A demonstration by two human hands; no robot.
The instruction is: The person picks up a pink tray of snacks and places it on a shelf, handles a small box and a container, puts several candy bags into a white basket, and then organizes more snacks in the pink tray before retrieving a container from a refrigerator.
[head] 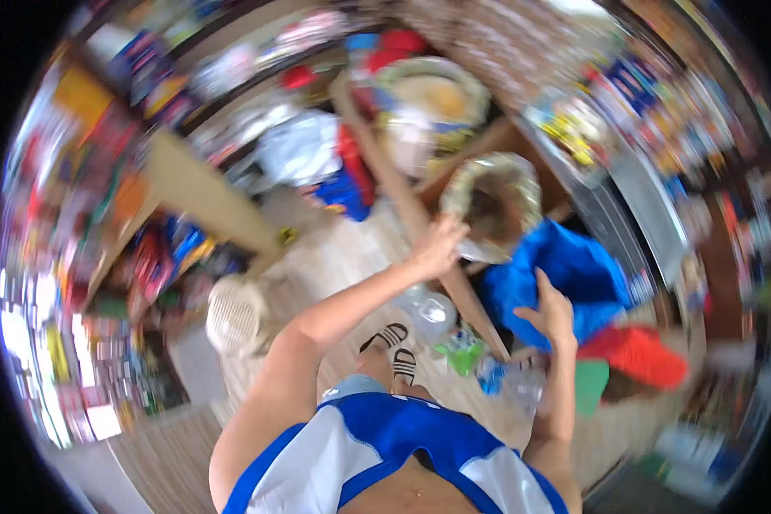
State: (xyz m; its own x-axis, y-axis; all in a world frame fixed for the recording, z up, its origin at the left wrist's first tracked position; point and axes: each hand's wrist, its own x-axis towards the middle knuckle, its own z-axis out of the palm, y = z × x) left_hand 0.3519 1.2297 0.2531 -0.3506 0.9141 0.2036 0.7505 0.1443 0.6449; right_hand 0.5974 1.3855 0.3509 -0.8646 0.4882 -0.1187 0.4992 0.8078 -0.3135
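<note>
My left hand (440, 247) is at the near rim of a round sack (533, 183) with a pale, rolled-down edge. Its fingers look curled on that rim, though motion blurs them. Dark brown contents sit inside the sack. To the right, my right hand (550, 308) is over the near side of a bright blue bag (520, 283), thumb and fingers spread. Whether it touches the bag cannot be told. The blue bag gapes at the top, with its inside in shadow. Behind the brown sack stands another rolled-rim sack (478, 80) with pale and yellowish contents.
A long wooden board (392, 180) runs along the sacks. A clear plastic bag (427, 308) and a green packet (462, 350) lie by my feet. A woven cream basket (234, 315) stands at left, a red item (642, 356) at right. Stocked shelves (96, 173) surround the floor.
</note>
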